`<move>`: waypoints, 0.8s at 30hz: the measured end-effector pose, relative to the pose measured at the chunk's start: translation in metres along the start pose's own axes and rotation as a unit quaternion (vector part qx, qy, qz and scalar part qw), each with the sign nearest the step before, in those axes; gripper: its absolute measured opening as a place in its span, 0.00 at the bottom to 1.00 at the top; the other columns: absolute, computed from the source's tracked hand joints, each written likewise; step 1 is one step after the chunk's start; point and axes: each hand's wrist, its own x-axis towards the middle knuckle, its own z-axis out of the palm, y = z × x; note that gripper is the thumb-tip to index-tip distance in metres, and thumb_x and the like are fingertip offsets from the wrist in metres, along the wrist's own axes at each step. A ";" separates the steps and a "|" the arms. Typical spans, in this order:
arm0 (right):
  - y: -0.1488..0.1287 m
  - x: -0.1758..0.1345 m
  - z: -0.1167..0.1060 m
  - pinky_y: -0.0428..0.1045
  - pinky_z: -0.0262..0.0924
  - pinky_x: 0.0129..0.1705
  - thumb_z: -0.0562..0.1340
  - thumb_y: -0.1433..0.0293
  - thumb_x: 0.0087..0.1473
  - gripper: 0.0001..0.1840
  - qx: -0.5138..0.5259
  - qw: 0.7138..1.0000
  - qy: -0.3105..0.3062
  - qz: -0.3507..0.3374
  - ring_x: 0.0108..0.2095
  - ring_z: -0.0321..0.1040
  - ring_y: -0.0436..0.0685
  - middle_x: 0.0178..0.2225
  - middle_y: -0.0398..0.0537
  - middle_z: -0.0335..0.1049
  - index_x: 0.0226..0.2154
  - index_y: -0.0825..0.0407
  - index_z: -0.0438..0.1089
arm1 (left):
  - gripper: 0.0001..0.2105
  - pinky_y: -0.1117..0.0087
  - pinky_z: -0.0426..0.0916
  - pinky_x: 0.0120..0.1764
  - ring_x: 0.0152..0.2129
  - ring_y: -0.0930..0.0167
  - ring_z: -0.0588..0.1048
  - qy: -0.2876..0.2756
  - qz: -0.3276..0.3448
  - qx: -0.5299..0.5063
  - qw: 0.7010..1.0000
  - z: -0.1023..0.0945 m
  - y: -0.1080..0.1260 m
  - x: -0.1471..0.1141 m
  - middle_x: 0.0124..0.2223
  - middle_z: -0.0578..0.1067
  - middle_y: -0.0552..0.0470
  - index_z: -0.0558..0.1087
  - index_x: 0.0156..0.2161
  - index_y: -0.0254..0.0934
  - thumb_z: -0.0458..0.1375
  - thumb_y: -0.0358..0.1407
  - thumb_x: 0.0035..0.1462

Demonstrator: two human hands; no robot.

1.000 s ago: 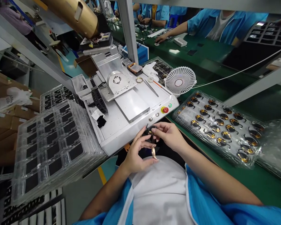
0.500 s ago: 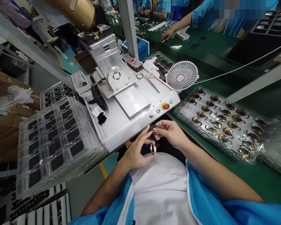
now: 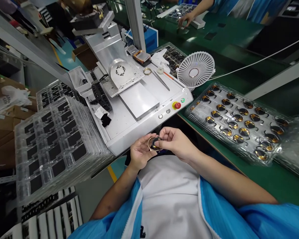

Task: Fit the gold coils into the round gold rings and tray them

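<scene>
In front of my white shirt, my left hand (image 3: 140, 153) grips a thin gold ring (image 3: 149, 144) between thumb and fingers. Pinched in my right hand (image 3: 177, 143) is a small round black part (image 3: 154, 142) with a little yellow on it. The black part lies at the ring's opening; I cannot tell whether it sits inside. My right fingertips cover part of both pieces. Just beyond my hands is the front edge of a white machine (image 3: 129, 136) with a flat metal plate (image 3: 139, 99) on it.
Tweezers (image 3: 161, 80), another gold ring (image 3: 147, 71) and a red stop button (image 3: 177, 105) are on the machine. A white fan (image 3: 195, 70) stands behind a tray (image 3: 201, 113) of round black-and-gold parts. Stacked clear trays (image 3: 47, 139) rise at left. A co-worker's hand (image 3: 186, 20) shows across the bench.
My left hand has turned and brought the gold ring up against the black part, which my right hand still pinches. The camera view has shifted slightly.
</scene>
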 end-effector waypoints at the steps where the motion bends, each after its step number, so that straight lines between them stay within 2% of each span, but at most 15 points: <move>1: -0.001 -0.002 0.002 0.42 0.60 0.26 0.77 0.71 0.35 0.21 -0.013 1.000 0.002 -0.018 0.22 0.66 0.46 0.21 0.37 0.71 0.26 0.52 0.65 | 0.27 0.63 0.81 0.48 0.48 0.61 0.84 -0.002 0.006 0.005 1.000 0.000 0.000 -0.001 0.53 0.83 0.45 0.80 0.54 0.46 0.77 0.36 0.47; 5: -0.008 -0.007 0.008 0.41 0.54 0.23 0.71 0.75 0.38 0.17 -0.071 0.996 0.002 -0.062 0.20 0.61 0.44 0.19 0.32 0.66 0.26 0.51 0.62 | 0.28 0.62 0.81 0.50 0.48 0.62 0.84 -0.020 0.033 0.012 0.999 -0.002 0.000 -0.002 0.54 0.83 0.48 0.80 0.54 0.50 0.77 0.33 0.47; 8: -0.010 -0.008 0.010 0.41 0.52 0.21 0.69 0.75 0.39 0.16 -0.096 0.993 0.002 -0.069 0.19 0.60 0.44 0.18 0.30 0.64 0.27 0.50 0.61 | 0.29 0.61 0.81 0.51 0.48 0.61 0.84 -0.016 0.031 0.011 0.999 -0.002 0.000 -0.002 0.53 0.83 0.49 0.81 0.54 0.51 0.78 0.32 0.45; 11: -0.009 -0.007 0.010 0.42 0.54 0.22 0.68 0.74 0.40 0.16 -0.102 0.993 -0.001 -0.066 0.19 0.62 0.45 0.19 0.30 0.65 0.29 0.50 0.60 | 0.31 0.62 0.82 0.50 0.46 0.60 0.84 -0.007 0.026 0.006 1.000 -0.001 0.001 -0.001 0.52 0.83 0.48 0.81 0.52 0.50 0.79 0.29 0.41; 18: -0.005 -0.004 0.009 0.43 0.57 0.22 0.69 0.72 0.41 0.18 -0.086 0.995 -0.020 -0.048 0.20 0.67 0.48 0.21 0.33 0.70 0.31 0.49 0.59 | 0.30 0.63 0.81 0.51 0.48 0.61 0.84 -0.028 0.062 0.034 0.997 -0.001 0.000 -0.001 0.53 0.83 0.46 0.80 0.55 0.50 0.77 0.30 0.45; 24: -0.007 -0.003 0.007 0.41 0.55 0.21 0.71 0.73 0.41 0.19 -0.079 0.996 -0.023 -0.044 0.20 0.67 0.47 0.20 0.33 0.70 0.31 0.50 0.60 | 0.30 0.62 0.81 0.50 0.46 0.61 0.85 -0.019 0.038 0.037 0.998 -0.003 -0.002 -0.001 0.53 0.83 0.47 0.80 0.54 0.51 0.79 0.33 0.44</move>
